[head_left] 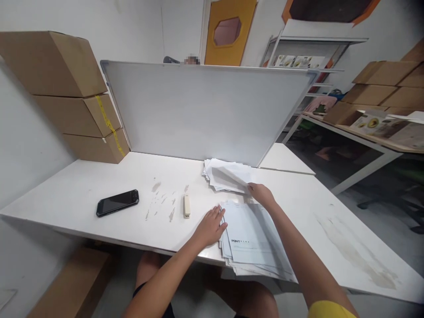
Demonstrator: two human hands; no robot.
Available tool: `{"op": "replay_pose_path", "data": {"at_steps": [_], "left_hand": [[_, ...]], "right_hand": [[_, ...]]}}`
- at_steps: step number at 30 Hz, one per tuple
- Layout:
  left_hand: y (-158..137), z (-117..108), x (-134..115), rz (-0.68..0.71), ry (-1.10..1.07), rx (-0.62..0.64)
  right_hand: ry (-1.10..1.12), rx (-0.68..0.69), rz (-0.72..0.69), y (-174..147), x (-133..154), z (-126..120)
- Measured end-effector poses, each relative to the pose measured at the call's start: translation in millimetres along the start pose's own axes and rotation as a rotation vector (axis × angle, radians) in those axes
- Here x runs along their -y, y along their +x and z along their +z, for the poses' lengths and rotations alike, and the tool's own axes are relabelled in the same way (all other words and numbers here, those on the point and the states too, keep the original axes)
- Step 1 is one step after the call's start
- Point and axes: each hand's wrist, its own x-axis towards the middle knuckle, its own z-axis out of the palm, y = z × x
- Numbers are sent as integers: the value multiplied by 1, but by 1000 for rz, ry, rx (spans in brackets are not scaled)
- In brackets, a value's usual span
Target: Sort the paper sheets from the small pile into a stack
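Observation:
A stack of printed papers (255, 234) lies at the table's front edge, its sheets uneven and the top one bearing dark lettering. Against its left edge rests my left hand (212, 226), fingers stretched out and flat, holding nothing. Farther back, a second, smaller pile of white papers (225, 182) sits fanned out near the whiteboard. My right hand (261, 193) reaches over the front stack and pinches the corner of a sheet of paper (233, 175) at that pile. Left of my left hand is a small cream stapler (187, 206).
A black phone (118, 202) lies on the left of the white table (159, 229). The whiteboard (205, 110) stands across the back. Cardboard boxes (82, 117) are piled at the back left. On the right, another table (361, 132) carries boxes. A person's head shows behind the whiteboard.

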Motion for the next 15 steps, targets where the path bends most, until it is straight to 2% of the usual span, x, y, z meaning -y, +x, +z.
{"op": "replay_pose_path", "data": {"at_steps": [4,7,11,15], "left_hand": [[1,-2,-1,-7,-2,7],[1,-3,-1,-17,-5,23],[1,1,1,-32,-31,29],[1,7,5,-30,-54,2]], "right_hand": [[22,-21,24,6,7,5],[107,-26,-10,16,5,21],[285,-43,-46,28,-14,49],[293,8,-122,36,-31,62]]}}
